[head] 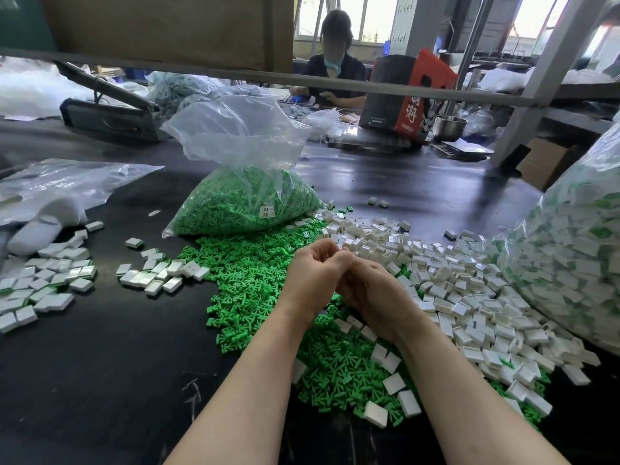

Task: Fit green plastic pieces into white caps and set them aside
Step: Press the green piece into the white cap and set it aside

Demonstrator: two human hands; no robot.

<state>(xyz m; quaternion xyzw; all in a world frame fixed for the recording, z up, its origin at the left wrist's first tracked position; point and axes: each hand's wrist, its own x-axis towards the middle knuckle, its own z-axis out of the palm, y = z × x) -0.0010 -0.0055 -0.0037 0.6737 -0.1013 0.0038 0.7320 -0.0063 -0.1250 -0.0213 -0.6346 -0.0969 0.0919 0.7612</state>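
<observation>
At the far left we see a flattened clear plastic bag [63,186] lying on the black table [100,364]. Just below it, a scatter of finished caps [50,283] lies flat, white with green showing at some edges, and a second small cluster [161,273] sits to its right.

Behind centre, a clear bag of green pieces [245,203] stands with its neck open. In front of it, loose green pieces [255,283] spread in a pile across the table toward us.

Above that pile our left hand [315,276] and right hand [372,293] meet, touching at the fingertips. Both sets of fingers are curled inward. A small white object shows at the tips of the left fingers; we cannot tell what either hand holds, as the backs of the hands hide the palms.

To the right, a pile of empty white caps [453,286] overlaps the green pile's edge. At the far right, a large clear bag [570,256] holds white and green parts.

Across the table another person [335,62] sits beside a red and black bag [406,95] and a metal bowl [449,127].
</observation>
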